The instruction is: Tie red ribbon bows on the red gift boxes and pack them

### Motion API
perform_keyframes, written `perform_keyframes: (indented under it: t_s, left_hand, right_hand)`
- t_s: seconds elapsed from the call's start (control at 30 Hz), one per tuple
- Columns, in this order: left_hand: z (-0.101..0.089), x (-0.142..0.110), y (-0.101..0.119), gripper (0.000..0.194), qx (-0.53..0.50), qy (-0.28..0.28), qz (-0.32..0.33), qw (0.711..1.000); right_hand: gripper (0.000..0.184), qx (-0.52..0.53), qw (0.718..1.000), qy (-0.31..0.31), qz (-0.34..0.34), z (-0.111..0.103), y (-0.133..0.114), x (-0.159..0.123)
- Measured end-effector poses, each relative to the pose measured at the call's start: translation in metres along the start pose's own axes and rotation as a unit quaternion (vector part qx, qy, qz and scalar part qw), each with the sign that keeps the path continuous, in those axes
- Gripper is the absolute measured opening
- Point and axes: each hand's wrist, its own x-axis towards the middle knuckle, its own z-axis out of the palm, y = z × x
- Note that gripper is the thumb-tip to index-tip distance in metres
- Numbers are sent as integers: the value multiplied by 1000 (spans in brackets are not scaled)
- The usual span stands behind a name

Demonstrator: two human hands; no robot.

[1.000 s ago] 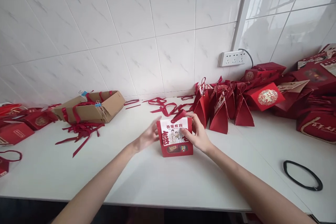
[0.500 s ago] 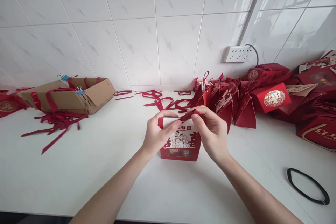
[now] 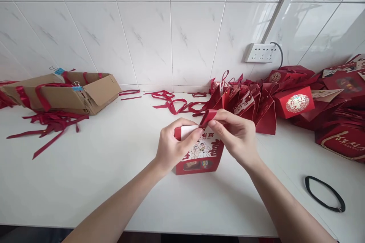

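A red and white gift box [image 3: 202, 150] with a printed couple on its front stands upright on the white table. Along its top edge, my left hand [image 3: 173, 140] is closed, thumb in front and fingers behind, pinching the box top at the base of the ribbon. A dark red ribbon [image 3: 208, 117] rises there in a folded loop. My right hand [image 3: 235, 133] pinches this loop between thumb and forefinger, just right of the left thumb. The fingers hide part of the box's top.
Left stands a cardboard box [image 3: 102, 93] with ribbons clipped to it; loose ribbons [image 3: 54, 125] lie before it. More ribbon pieces [image 3: 176, 104] lie by the tiled wall. Several red gift boxes [image 3: 265, 115] crowd the right, below a power strip [image 3: 262, 53]. A black band [image 3: 325, 193] lies front right.
The ribbon, low and flat across the box top before, now stands up as a loop. My right hand has moved slightly right with it. The view has shifted a little.
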Motion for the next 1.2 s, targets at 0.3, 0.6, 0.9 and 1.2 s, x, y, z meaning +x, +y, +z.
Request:
perform_keyframes:
  t_s: [0.3,0.6,0.9,1.2]
  left_hand:
    - [-1,4,11,11,-27,5,3,1000]
    - [0,1,8,20,-1,39,-13,999]
    - [1,3,9,21,20,37,-25,999]
    - [-5,6,5,22,1,1,-34,999]
  right_hand:
    - [10,21,999,23,11,11,-1,-4]
    - [12,29,997,-73,-3,4,8,-4]
    - [15,14,996,-85,-8,2,9,-4]
    - [7,21,998,-38,38,9,5,-5]
